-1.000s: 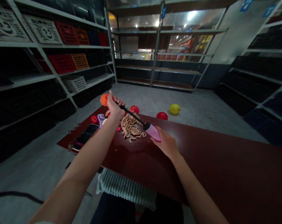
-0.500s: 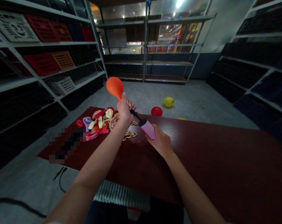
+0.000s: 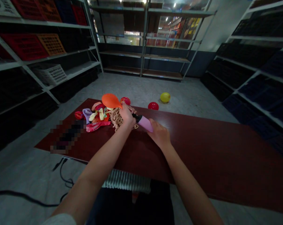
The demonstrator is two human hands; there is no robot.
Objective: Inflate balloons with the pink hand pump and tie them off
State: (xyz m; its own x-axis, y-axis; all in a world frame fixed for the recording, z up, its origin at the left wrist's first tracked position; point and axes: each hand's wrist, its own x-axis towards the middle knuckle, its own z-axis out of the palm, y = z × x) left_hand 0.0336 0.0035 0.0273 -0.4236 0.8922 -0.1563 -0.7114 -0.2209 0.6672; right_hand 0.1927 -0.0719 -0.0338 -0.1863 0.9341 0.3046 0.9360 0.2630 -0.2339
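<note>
An orange balloon, partly inflated, points up and to the left from my left hand. The fingers of that hand are closed around the balloon's neck and the pump's nozzle end. My right hand grips the pink barrel of the hand pump, whose black end cap lies close to my left hand. Under and beside my left hand is a heap of tan twisted strands. Left of it sits a pile of limp balloons in red, yellow, purple and pink.
A dark red table spans the front. Past its far edge, a yellow balloon, a red balloon and a patterned red balloon are in view. Shelves with crates stand left. A blurred dark item lies on the table's left.
My hands have come closer together, and the pump's black rod now barely shows. The orange balloon has tilted down to the left and looks longer. The view has tipped slightly downward.
</note>
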